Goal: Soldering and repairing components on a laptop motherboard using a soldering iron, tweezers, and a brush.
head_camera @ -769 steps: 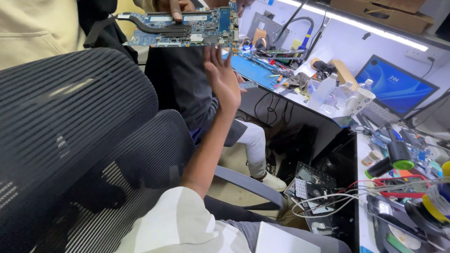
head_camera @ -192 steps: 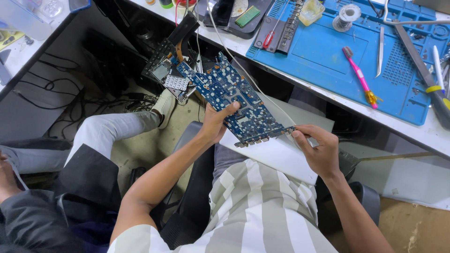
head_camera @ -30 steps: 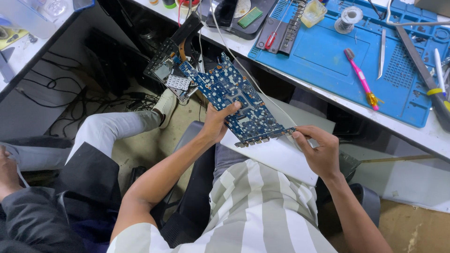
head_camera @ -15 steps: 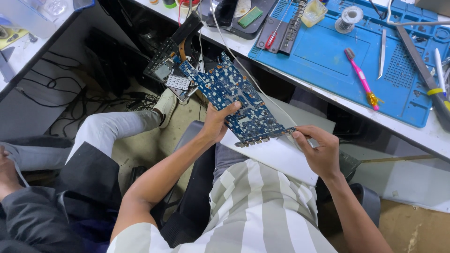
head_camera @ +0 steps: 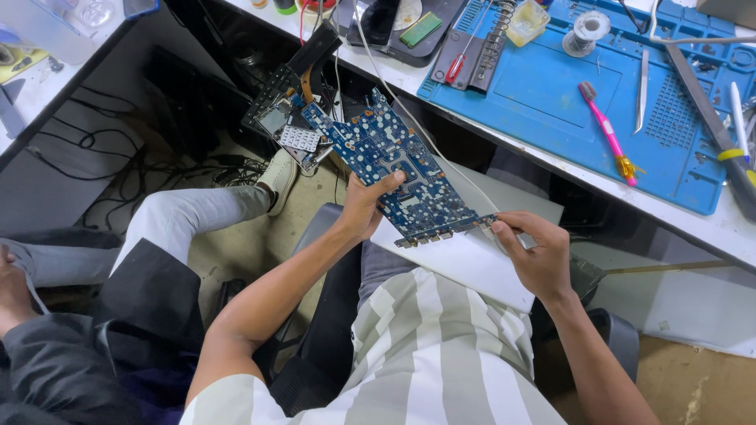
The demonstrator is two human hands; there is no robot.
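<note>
A long blue circuit board with a black cooling assembly at its far end hangs in the air over my lap. My left hand grips the board's near edge, thumb on top. My right hand pinches the board's near right corner, where a white cable runs up toward the bench. A white sheet lies on my lap under the board.
Ahead stands a bench with a blue work mat, a pink toothbrush, tweezers, solder spool and a black tray. Another seated person's grey-trousered leg is at my left. Cables lie on the floor.
Almost nothing differs from a second ago: both hands keep the same hold on the board, which has barely shifted.
</note>
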